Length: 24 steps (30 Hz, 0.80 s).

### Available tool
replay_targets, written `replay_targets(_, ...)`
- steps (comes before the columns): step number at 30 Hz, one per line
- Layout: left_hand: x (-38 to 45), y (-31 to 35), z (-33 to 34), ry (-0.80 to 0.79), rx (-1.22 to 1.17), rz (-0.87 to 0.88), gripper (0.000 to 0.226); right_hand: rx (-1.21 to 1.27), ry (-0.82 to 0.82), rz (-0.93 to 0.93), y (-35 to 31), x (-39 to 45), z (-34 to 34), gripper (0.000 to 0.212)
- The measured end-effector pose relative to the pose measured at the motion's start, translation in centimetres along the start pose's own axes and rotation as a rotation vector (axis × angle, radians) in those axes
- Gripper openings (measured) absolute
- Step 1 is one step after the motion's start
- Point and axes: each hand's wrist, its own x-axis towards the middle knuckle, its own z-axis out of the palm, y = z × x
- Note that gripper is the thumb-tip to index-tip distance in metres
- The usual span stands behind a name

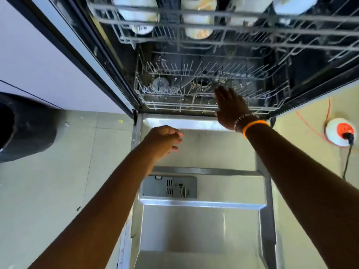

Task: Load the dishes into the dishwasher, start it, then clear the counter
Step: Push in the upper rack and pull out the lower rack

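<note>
The dishwasher stands open with its steel door (pixel 223 152) folded down flat below me. Its lower wire rack (pixel 167 100) sits pushed inside and holds no dishes that I can see. The upper rack (pixel 242 41) is pulled forward and carries several white cups and bowls (pixel 136 15). My right hand (pixel 231 107), fingers straight, reaches to the front rim of the lower rack. My left hand (pixel 165 141) hovers over the door's inner edge with loosely curled fingers and holds nothing.
A detergent dispenser (pixel 169 187) sits in the middle of the door. A black bin (pixel 25 129) stands on the floor at left. An orange cable reel (pixel 340 132) with a black plug lies on the floor at right. White cabinet fronts (pixel 38 61) flank the left side.
</note>
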Motion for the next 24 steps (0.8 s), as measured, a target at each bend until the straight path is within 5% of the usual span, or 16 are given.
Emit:
replay_targets(5, 1.5, -2.5, -0.3, 0.031, 0.044, 0.020, 0.029, -0.058, 0.016, 0.007, 0.4, 1.7, 1.2, 0.073)
replay_targets(13, 1.0, -3.1, 1.2, 0.033, 0.046, 0.031, 0.024, -0.007, -0.031, 0.060, -1.4, -1.4, 2.9, 0.041)
replay_targets(18, 0.5, -5.8, 3.4, 0.192, 0.115, 0.094, 0.044, 0.200, -0.049, 0.115, -2.7, -9.6, 6.5, 0.070)
replay_targets(24, -4.1, -12.0, 8.8, -0.082, 0.191, 0.069, 0.039, 0.300, -0.155, 0.179, -4.3, -18.7, 9.5, 0.051)
